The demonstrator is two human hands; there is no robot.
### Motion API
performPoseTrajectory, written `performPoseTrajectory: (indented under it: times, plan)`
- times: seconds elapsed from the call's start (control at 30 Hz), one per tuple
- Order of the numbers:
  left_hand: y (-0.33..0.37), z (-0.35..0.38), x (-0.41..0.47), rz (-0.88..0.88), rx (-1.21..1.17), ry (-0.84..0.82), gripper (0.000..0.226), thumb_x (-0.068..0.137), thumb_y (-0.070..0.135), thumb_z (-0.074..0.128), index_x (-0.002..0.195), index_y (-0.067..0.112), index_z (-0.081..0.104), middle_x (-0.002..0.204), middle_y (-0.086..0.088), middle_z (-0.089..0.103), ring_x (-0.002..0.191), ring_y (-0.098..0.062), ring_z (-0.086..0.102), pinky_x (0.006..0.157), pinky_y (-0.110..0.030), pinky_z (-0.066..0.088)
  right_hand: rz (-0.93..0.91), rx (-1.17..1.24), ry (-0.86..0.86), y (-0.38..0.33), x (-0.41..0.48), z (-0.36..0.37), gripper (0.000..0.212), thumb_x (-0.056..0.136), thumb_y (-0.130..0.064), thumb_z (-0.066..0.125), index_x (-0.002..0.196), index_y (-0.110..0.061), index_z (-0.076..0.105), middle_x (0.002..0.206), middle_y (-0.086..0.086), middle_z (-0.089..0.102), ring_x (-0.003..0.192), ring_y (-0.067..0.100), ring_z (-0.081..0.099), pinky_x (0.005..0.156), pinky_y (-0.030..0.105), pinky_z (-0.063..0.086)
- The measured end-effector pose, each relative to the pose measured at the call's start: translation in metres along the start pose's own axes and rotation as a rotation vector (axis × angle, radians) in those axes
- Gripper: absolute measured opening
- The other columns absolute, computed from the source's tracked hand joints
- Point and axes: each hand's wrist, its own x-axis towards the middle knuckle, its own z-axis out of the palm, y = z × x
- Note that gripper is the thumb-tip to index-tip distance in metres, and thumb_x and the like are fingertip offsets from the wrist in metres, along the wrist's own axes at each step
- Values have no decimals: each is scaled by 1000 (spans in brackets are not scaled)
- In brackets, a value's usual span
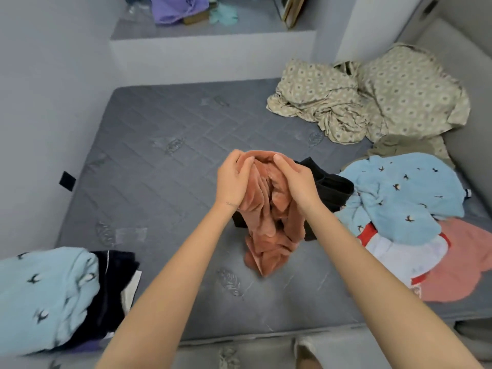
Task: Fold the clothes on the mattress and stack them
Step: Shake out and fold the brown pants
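Clothes still wait in a loose heap (399, 203) at the right of the grey quilted mattress (165, 166), while a folded stack (61, 296) sits at its near left corner. Both hands, left (231, 179) and right (297, 182), grip the top edge of a rust-coloured fleece garment (269, 222), which hangs bunched with its lower end crumpled on the mattress. Judging by this, folding has barely begun; shaking it flat likely comes next. The plush fabric looks soft and limp.
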Motion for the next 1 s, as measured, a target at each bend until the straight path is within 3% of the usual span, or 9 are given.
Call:
performPoseTrajectory:
  times: [0.1, 0.23, 0.4, 0.63, 0.77, 0.9, 1.0]
  plan:
    - [17, -47, -3, 29, -41, 3, 18, 95, 10, 56, 77, 10, 53, 67, 10, 49, 63, 3, 46, 65, -16, 37, -25, 60, 33, -22, -25, 38, 16, 94, -32, 64, 91, -23, 77, 91, -6, 77, 93, 5, 70, 80, 17, 53]
    - [34, -98, -11, 60, -45, -2, 16, 94, 13, 57, 79, 7, 58, 71, 7, 56, 67, 0, 50, 68, -17, 40, -33, 127, 74, -44, -55, 79, 14, 92, -34, 67, 91, -24, 76, 88, -6, 77, 89, 5, 71, 75, 15, 54]
    - [44, -140, -22, 49, -99, 30, 21, 93, 16, 60, 78, 0, 61, 74, -11, 62, 68, -7, 53, 68, -21, 43, -82, 128, 68, -63, -81, 110, 23, 91, -34, 67, 102, -16, 77, 95, 1, 77, 95, 11, 71, 90, 29, 56]
    - [53, -189, -19, 122, -43, 111, 26, 90, 16, 64, 67, 21, 55, 62, 11, 54, 60, 3, 50, 61, -10, 36, -132, 125, -42, -99, -92, 132, 26, 93, -32, 65, 105, -12, 76, 97, 5, 76, 98, 14, 71, 88, 27, 55]
    - [56, -206, -16, 133, -14, 162, 23, 90, 18, 64, 68, 19, 56, 63, 11, 55, 61, 4, 50, 61, -10, 37, -165, 82, -129, -113, -92, 141, 23, 94, -35, 62, 94, -18, 77, 90, 0, 77, 90, 9, 72, 76, 17, 54]
    - [52, -216, -8, 114, -3, 176, 17, 90, 19, 64, 77, 8, 62, 69, 9, 59, 64, 5, 52, 63, -9, 39, -172, -14, -195, -108, -87, 140, 29, 94, -42, 60, 97, -19, 77, 94, -1, 77, 95, 10, 71, 87, 25, 55]
    - [41, -219, -3, 83, 0, 181, 19, 90, 19, 63, 75, 9, 60, 66, 10, 57, 61, 5, 50, 61, -10, 38, -137, -147, -154, -96, -82, 143, 51, 93, -53, 56, 100, -7, 75, 100, 10, 74, 99, 21, 69, 92, 36, 55]
